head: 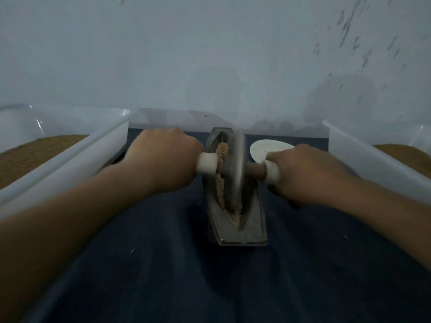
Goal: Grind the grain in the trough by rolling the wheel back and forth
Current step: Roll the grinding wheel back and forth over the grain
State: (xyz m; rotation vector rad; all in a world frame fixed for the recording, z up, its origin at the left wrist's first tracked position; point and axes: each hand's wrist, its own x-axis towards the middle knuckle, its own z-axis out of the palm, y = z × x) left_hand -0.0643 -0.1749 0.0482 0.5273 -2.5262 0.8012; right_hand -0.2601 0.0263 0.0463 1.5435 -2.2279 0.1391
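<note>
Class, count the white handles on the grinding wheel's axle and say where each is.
2. One white handle is left of the wheel, gripped by the left hand; the other is right of it, gripped by the right hand. The hands cover most of each.

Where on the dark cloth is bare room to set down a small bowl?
The widest bare patch of cloth lies nearer than the trough, between left forearm and right forearm. A narrow strip runs between trough and left tub, under the left hand. Crowded: right of the trough, where the white disc and right hand fill the gap before the right tub.
</note>
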